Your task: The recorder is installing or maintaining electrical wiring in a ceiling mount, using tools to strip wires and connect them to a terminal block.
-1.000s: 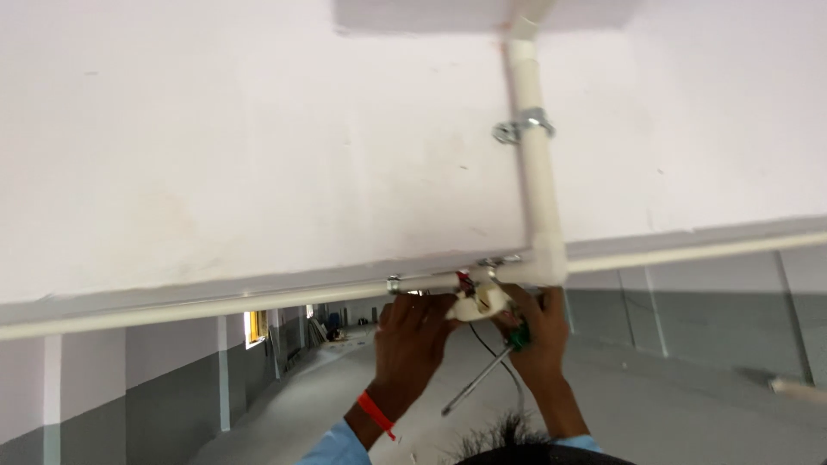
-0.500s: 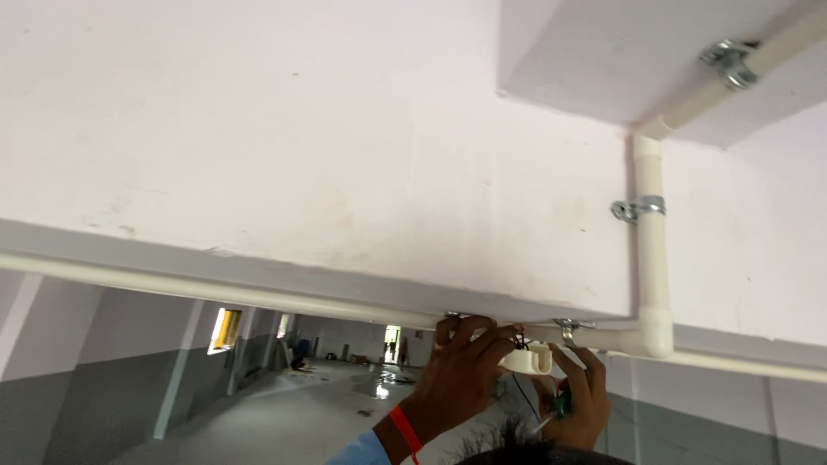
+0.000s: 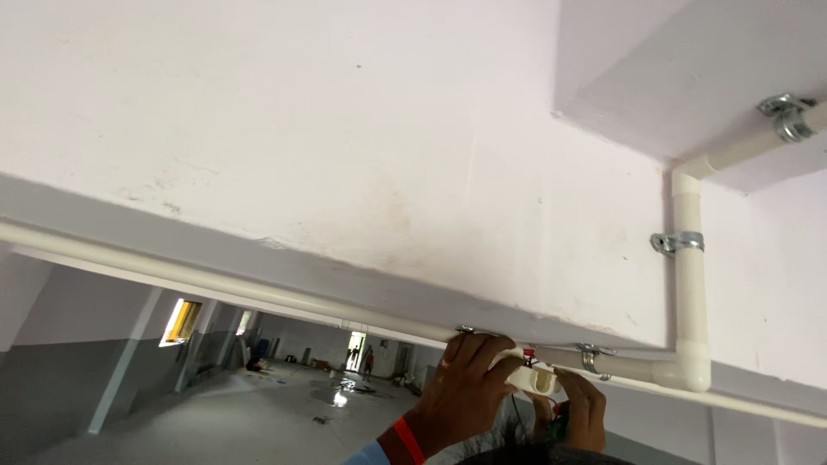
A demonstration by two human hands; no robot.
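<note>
The left hand (image 3: 461, 387) presses a small white fitting (image 3: 532, 377) up against the pipe (image 3: 215, 280), fingers curled over it; the right hand (image 3: 584, 412), just beside, grips its lower edge. It looks light, rigid plastic (likely slippery), best pinched by its sides.

No packages, labels, signs or screens appear in this view.
</note>
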